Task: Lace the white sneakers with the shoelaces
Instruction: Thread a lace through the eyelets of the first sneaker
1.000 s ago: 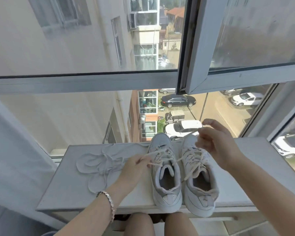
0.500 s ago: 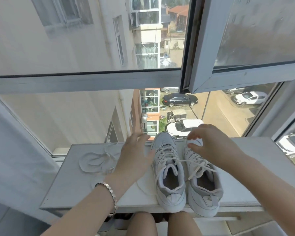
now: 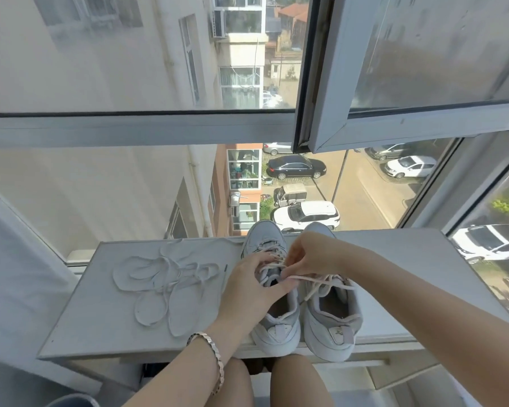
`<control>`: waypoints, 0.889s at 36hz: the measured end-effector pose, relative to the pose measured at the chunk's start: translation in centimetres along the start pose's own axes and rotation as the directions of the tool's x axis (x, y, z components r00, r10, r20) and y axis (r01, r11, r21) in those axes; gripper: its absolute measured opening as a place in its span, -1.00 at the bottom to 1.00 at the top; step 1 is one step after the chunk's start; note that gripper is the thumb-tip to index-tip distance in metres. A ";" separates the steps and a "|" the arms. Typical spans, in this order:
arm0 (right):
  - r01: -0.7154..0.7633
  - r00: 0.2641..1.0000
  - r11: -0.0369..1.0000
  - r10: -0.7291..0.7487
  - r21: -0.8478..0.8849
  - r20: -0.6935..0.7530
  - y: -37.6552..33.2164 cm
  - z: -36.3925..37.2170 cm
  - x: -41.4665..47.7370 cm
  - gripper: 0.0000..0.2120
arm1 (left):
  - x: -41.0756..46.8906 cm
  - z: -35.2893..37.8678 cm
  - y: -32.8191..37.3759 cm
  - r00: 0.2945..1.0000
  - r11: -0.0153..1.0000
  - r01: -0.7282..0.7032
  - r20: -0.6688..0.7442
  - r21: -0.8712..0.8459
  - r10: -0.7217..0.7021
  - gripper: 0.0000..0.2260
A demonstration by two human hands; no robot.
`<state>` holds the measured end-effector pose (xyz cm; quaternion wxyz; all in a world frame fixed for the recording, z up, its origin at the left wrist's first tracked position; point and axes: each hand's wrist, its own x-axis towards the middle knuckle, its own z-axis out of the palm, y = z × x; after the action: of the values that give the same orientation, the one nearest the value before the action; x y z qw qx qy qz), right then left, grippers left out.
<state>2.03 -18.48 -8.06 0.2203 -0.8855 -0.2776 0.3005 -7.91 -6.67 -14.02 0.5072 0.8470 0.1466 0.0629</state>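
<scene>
Two white sneakers stand side by side on a white sill, heels toward me. My left hand [image 3: 252,286] lies over the tongue of the left sneaker [image 3: 276,330], fingers curled round its lace. My right hand [image 3: 309,255] reaches across from the right and pinches a white lace [image 3: 321,279] above the left sneaker's eyelets. Loose lace ends trail over the opening of the right sneaker [image 3: 331,327]. Both shoes' eyelet rows are partly hidden by my hands.
A pile of loose white shoelaces [image 3: 165,280] lies on the sill [image 3: 100,318] to the left of the shoes. Behind the sill is a large window with an open sash [image 3: 329,83] above. A curtain [image 3: 15,274] hangs at the left. My knees are below the sill's front edge.
My left hand came back from beside the shoe onto the left sneaker's tongue. My right hand moved left from over the right sneaker to the left sneaker's laces.
</scene>
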 end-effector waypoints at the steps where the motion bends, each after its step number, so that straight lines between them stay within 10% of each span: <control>1: 0.000 1.000 1.000 0.000 -0.010 0.019 -0.1 -0.1 0.1 -0.75 | 0.0 0.1 0.0 1.000 1.000 0.007 -0.005 0.009 -0.007 -0.55; 8: 0.048 0.999 0.999 -0.048 0.011 -0.022 0.0 0.4 0.7 -0.74 | 0.2 0.5 0.3 1.000 0.998 -0.007 -0.002 0.067 0.007 -0.59; 16: 0.007 0.990 0.807 -0.087 0.591 0.107 -0.1 -1.0 1.3 -0.75 | 0.2 0.8 0.3 1.000 0.985 -0.026 0.003 0.173 0.026 -0.58; 19: 0.084 0.993 0.975 -0.098 0.205 0.059 -0.1 -2.8 1.2 -0.82 | 0.2 0.6 0.4 0.999 0.979 -0.024 0.028 0.202 0.019 -0.56; 22: 0.121 0.957 0.902 -0.217 -0.414 -0.192 0.3 -4.0 1.6 -0.81 | 0.3 0.5 0.6 0.999 0.975 -0.026 0.049 0.220 0.015 -0.51; 25: 0.141 0.913 0.980 -0.073 0.142 -0.401 0.7 -3.2 2.6 -0.84 | 0.4 0.4 0.5 0.998 0.976 -0.017 0.057 0.215 0.005 -0.46; 28: -0.047 0.987 0.585 0.150 0.810 -0.052 1.7 -2.5 3.0 -0.94 | 0.4 0.2 0.3 0.998 0.978 -0.020 0.065 0.205 0.007 -0.45; 30: -0.124 0.985 0.609 0.172 0.784 0.023 2.8 -2.6 2.8 -0.91 | 0.4 0.2 0.3 0.997 0.978 -0.029 0.069 0.207 0.015 -0.47; 32: -0.094 0.979 0.900 0.161 0.426 -0.123 3.6 -3.2 2.4 -0.87 | 0.4 0.2 0.4 0.998 0.977 -0.032 0.065 0.210 0.019 -0.51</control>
<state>7.02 -20.40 -8.81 0.4054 -0.8547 -0.1302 0.2968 -7.43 -6.89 -13.79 0.4182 0.8992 0.1256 0.0267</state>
